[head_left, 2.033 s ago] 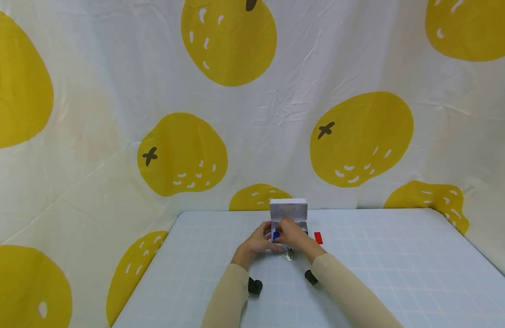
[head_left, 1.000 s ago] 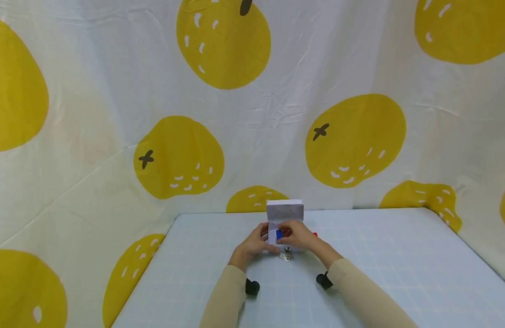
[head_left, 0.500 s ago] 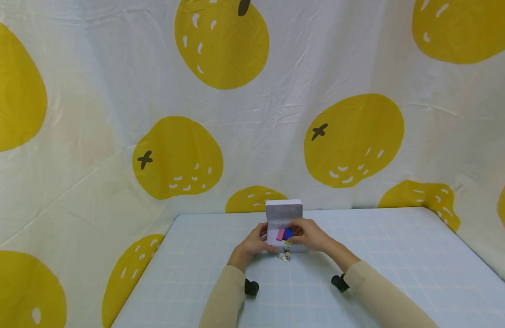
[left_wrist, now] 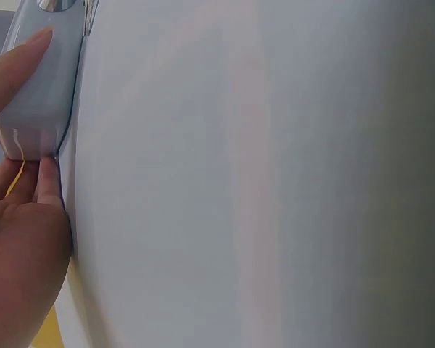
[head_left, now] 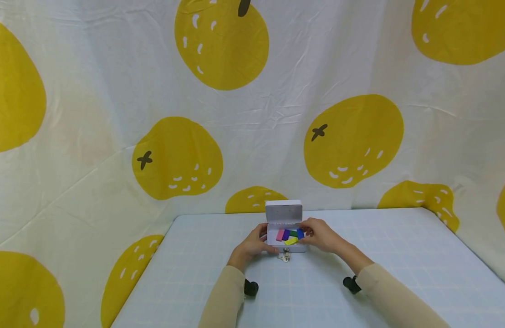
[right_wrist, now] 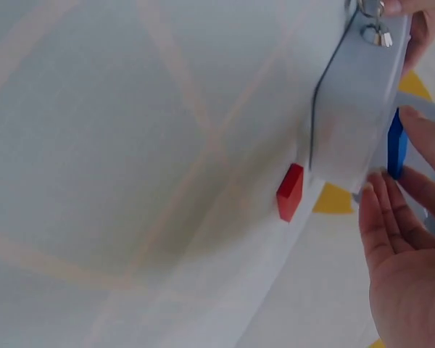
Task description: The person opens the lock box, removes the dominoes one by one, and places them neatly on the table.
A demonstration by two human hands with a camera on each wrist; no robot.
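A small white metal lock box stands on the table with its lid raised. My left hand grips the box's left end, thumb on the front wall and fingers around the side. Inside lie a pink block, a purple block, a green block and a yellow block. Over the box's right end, my right hand pinches a blue block between thumb and finger. A red block rests on the table beside that end, hidden in the head view.
Keys hang from the lock on the box's front. The table has a pale checked cover, and a white curtain with yellow fruit prints hangs behind it. Each wrist wears a small black camera.
My right hand has moved right across the box with the blue block, uncovering the pink, purple, green and yellow blocks. The left hand keeps its grip. The head view has shifted slightly.
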